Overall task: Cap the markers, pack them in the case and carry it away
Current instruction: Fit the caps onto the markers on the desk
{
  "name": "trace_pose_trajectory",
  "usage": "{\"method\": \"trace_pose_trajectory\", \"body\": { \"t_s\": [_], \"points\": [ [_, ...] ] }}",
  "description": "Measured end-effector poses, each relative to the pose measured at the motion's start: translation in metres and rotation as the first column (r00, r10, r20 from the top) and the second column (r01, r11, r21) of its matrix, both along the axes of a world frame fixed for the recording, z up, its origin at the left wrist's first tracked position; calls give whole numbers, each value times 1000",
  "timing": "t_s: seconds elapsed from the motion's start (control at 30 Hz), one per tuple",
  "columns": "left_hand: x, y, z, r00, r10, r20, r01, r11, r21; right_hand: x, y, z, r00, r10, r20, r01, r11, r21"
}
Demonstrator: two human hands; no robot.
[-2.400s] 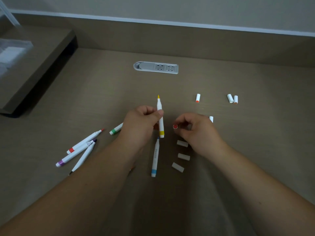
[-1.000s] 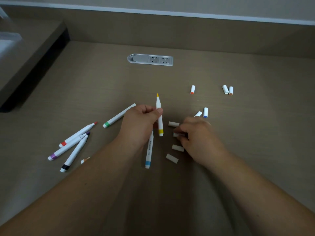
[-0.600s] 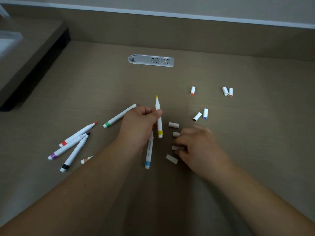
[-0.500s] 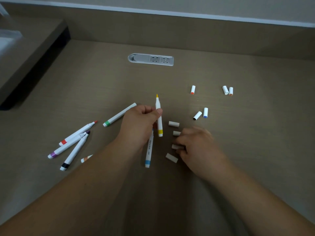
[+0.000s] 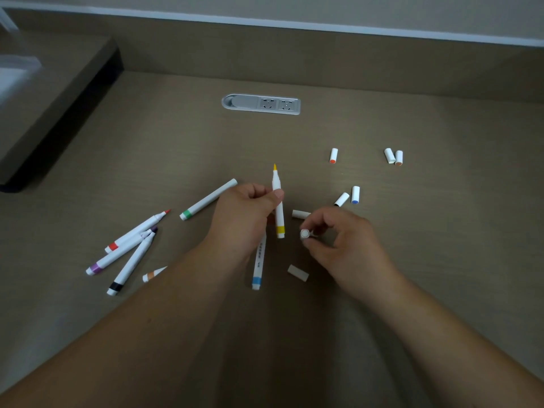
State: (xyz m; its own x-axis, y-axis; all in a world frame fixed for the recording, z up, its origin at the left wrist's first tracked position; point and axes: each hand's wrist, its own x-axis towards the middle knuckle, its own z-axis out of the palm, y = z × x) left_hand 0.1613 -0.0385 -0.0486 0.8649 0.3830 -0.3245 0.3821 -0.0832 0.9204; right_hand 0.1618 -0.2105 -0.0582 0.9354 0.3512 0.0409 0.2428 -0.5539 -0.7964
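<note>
Head view: the left hand (image 5: 247, 214) pinches the yellow marker (image 5: 278, 207) at mid-barrel, holding it just above the surface (image 5: 441, 260). The marker's long axis runs away from the person, bare yellow tip far, yellow-banded tail near. The right hand (image 5: 343, 242) sits just to its right, fingers curled round a white cap (image 5: 305, 233) whose round end faces the camera; whether that end is open or closed I cannot tell. The tip lies up and to the left of this cap, so capping probably means lifting the cap past the tip and bringing it back down the barrel's line. The blue marker (image 5: 258, 267) lies under the left hand. No case is clearly in view.
</note>
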Motion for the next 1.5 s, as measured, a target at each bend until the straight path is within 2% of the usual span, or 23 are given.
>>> {"method": "trace_pose_trajectory", "body": {
  "t_s": [0.1,0.2,0.27,0.43,0.53,0.6,0.67,0.77,0.87,1.03,1.13,1.23,1.37,1.5],
  "points": [
    [0,1,-2,1000,-2,-13,2,1000,2,2,-3,-6,991,79,112,-62,988,-144],
    [-1,0,-3,1000,4,-12,-4,1000,-8,-1,-6,-14,947,246,208,-149,907,-395],
    [-1,0,-4,1000,5,-17,-5,1000,-12,-3,-6,-17,938,268,219,-150,885,-442],
    [1,0,-5,1000,14,-22,-15,1000,-23,-12,-6,-11,942,201,268,-92,924,-370],
    [2,-1,-4,1000,10,-19,-10,1000,-24,-20,-2,-6,932,323,166,-211,854,-475],
    [1,-2,-3,1000,9,-13,-9,999,-31,-21,0,-11,908,384,170,-243,809,-535],
    [0,-3,-2,1000,9,-13,-9,999,-32,-21,0,-15,903,389,182,-240,809,-537],
    [-1,-3,-3,999,6,-33,-6,1000,-13,-18,-3,-12,959,258,119,-204,916,-344],
    [-1,-3,-3,1000,5,-20,-5,1000,-14,-16,-7,-9,998,45,45,-40,993,-113],
    [4,-8,4,999,-8,33,10,998,-66,-11,-7,-10,1000,-10,19,11,1000,-28],
    [6,-8,5,1000,-5,25,6,998,-57,-10,-8,-11,996,25,90,-20,998,-58],
    [9,-8,3,1000,13,19,-11,997,-78,-11,-7,-15,960,187,207,-147,970,-196],
    [15,-8,0,999,26,26,-24,997,-77,-16,-4,-22,903,337,266,-217,894,-393],
    [21,-10,-2,999,18,28,-16,997,-75,-15,-1,-26,878,387,282,-239,865,-441]
  ]
}}
